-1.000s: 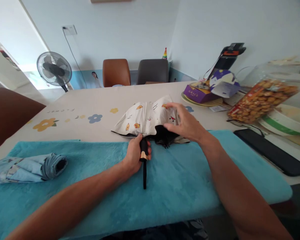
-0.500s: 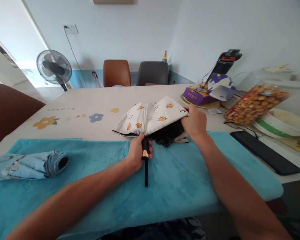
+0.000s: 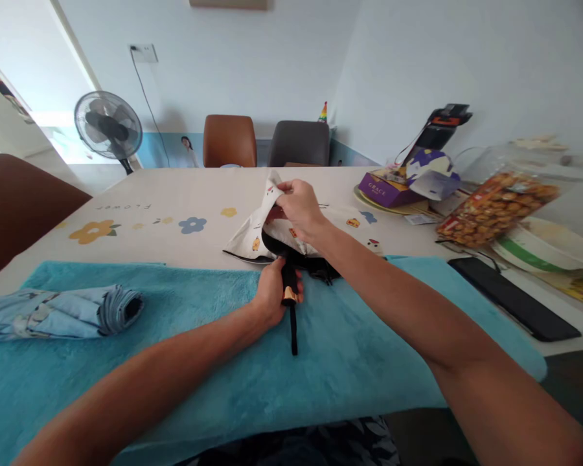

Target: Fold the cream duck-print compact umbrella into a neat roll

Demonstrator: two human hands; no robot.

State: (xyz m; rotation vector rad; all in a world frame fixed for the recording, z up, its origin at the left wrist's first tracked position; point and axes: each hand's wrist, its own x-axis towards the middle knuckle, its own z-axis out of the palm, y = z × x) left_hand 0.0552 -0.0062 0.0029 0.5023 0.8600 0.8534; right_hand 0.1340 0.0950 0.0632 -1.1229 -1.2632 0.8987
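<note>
A white folding umbrella point(image 3: 247, 237) with small orange cartoon prints and a black lining lies loosely collapsed at the middle of the table. My left hand point(image 3: 273, 292) is wrapped round its black handle, which has a gold-coloured band and a hanging wrist strap point(image 3: 293, 331). With fingers pinched, my right hand point(image 3: 298, 208) holds up a fold of the canopy cloth above the handle. Part of the canopy is hidden behind my right hand and forearm. Rib ends point(image 3: 326, 275) poke out under the cloth on the right.
A turquoise plush cloth point(image 3: 199, 382) covers the near table edge. On it, at left, lies a rolled light-blue umbrella point(image 3: 72, 313). To the right are a black flat device point(image 3: 515, 298), a jar of nuts point(image 3: 505, 204), a bowl point(image 3: 544, 243) and a purple box point(image 3: 387, 189).
My right hand has moved left across the umbrella, carrying a canopy fold from the right side over toward the middle. My left hand still grips the handle. The view has shifted slightly.
</note>
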